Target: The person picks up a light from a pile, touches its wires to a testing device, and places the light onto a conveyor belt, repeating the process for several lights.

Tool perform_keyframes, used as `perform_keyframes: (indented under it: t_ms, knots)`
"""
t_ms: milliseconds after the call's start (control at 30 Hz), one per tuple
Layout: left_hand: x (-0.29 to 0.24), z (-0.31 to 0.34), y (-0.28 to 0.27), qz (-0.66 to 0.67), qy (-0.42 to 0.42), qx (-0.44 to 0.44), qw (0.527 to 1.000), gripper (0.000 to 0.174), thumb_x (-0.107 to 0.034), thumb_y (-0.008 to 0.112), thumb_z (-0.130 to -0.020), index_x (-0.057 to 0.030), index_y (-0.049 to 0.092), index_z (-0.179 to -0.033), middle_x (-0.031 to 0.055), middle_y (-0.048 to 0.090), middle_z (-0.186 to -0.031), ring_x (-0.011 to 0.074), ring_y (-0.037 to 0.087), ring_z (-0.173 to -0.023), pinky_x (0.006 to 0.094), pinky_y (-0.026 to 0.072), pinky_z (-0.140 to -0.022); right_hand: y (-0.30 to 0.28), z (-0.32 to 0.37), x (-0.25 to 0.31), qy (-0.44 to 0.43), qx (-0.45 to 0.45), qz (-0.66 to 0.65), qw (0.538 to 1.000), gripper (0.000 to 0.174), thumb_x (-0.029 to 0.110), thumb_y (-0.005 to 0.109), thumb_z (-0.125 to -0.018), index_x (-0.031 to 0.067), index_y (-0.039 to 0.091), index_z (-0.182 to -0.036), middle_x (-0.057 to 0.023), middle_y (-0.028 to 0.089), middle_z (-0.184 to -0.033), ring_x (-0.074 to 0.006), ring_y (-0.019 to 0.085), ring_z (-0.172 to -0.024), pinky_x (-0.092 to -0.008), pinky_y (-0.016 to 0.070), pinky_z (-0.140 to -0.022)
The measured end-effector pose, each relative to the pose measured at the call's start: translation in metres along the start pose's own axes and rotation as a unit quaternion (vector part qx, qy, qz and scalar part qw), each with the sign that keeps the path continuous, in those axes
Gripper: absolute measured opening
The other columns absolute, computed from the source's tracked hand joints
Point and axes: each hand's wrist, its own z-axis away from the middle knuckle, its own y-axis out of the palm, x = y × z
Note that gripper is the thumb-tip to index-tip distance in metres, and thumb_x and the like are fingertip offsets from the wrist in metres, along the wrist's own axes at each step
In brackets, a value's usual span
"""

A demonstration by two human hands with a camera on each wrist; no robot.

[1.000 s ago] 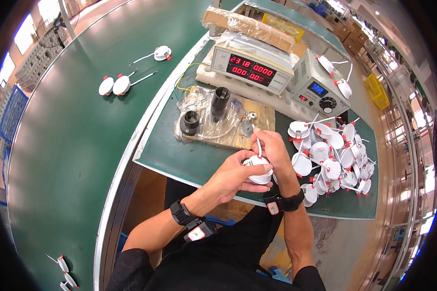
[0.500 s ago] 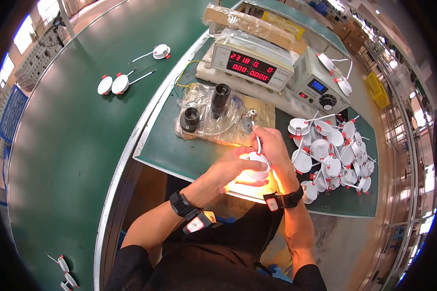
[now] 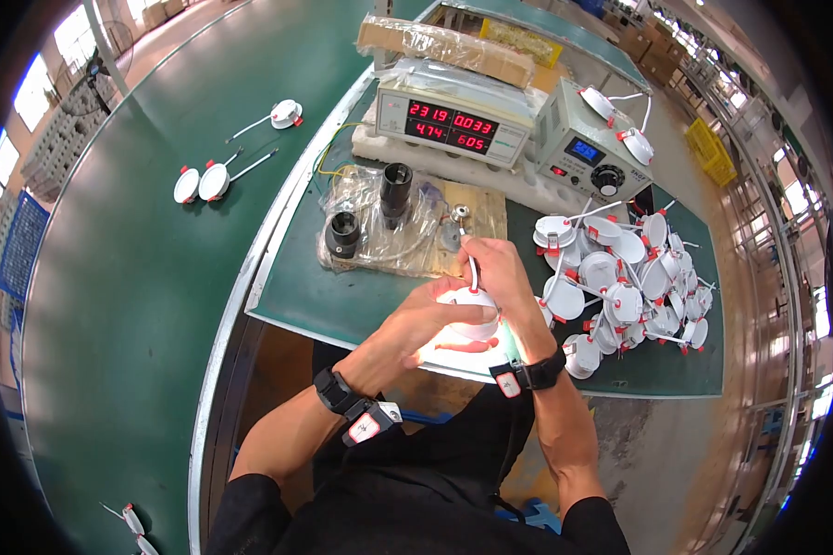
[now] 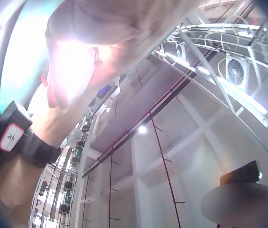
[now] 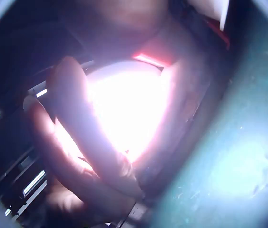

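In the head view, my left hand (image 3: 421, 326) grips a small round white downlight (image 3: 472, 314) between thumb and fingers. Its lit face points down and away from my head, throwing bright white light on the fingers and table edge. My right hand (image 3: 498, 273) pinches the downlight's white cable (image 3: 474, 270) close to a metal contact (image 3: 460, 215) on a wooden board. Both wrist views show the glowing lamp face (image 4: 74, 69) washed out by glare. In the right wrist view, the left hand's fingers (image 5: 72, 95) cross the lit face (image 5: 129, 104).
A pile of white downlights (image 3: 620, 277) with red clips lies on the right. Behind the board (image 3: 486, 208), with its black sockets (image 3: 395, 190), stand a power meter (image 3: 449, 125) with red digits and a grey supply box (image 3: 588, 148). Several downlights lie on the green surface (image 3: 139, 305) leftward.
The downlight was dark one second ago, glowed warm orange half a second ago, and now shines white. The meter's lower readings rose from zero. Both hands keep their hold; the head view shifted slightly.
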Motion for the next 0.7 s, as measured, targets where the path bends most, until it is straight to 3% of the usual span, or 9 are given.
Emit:
perform_keyframes:
  t_ms: [167,267,700]
  knots:
    - [-0.0056,0.0022,0.0005,0.03,-0.015,0.039,0.999,0.041,-0.01,0.075,-0.088,-0.0004,0.053,-0.123,0.015,0.068,-0.11,0.0334,0.072,-0.097,0.0367,0.0629,-0.079,0.0001,-0.0033,-0.0029,-0.001,-0.001,0.014,1.0,0.037,0.026,0.055,-0.098,-0.0027,0.064,-0.077,-0.0043,0.059,-0.061,-0.0117,0.052,-0.052,-0.0288,0.0417,-0.052]
    - [-0.0022,-0.0004,-0.0022,-0.023,-0.003,0.022,0.999,0.04,-0.01,0.074,-0.089,-0.0012,0.054,-0.122,0.0147,0.067,-0.111,0.0337,0.072,-0.099,0.0363,0.0624,-0.081,-0.0004,-0.0012,-0.0019,-0.003,0.002,0.012,1.0,0.037,0.027,0.055,-0.097,-0.0028,0.064,-0.077,-0.0046,0.059,-0.061,-0.012,0.053,-0.053,-0.029,0.0422,-0.052]
    - [0.0,-0.0039,-0.0046,-0.005,0.008,0.018,1.0,0.045,-0.006,0.075,-0.086,-0.0009,0.052,-0.125,0.0156,0.067,-0.111,0.0346,0.072,-0.096,0.0381,0.0633,-0.079,0.0005,-0.0038,-0.0044,-0.01,-0.006,0.018,1.0,0.037,0.026,0.055,-0.097,-0.0037,0.064,-0.077,-0.0049,0.059,-0.062,-0.0122,0.053,-0.054,-0.029,0.0424,-0.054]
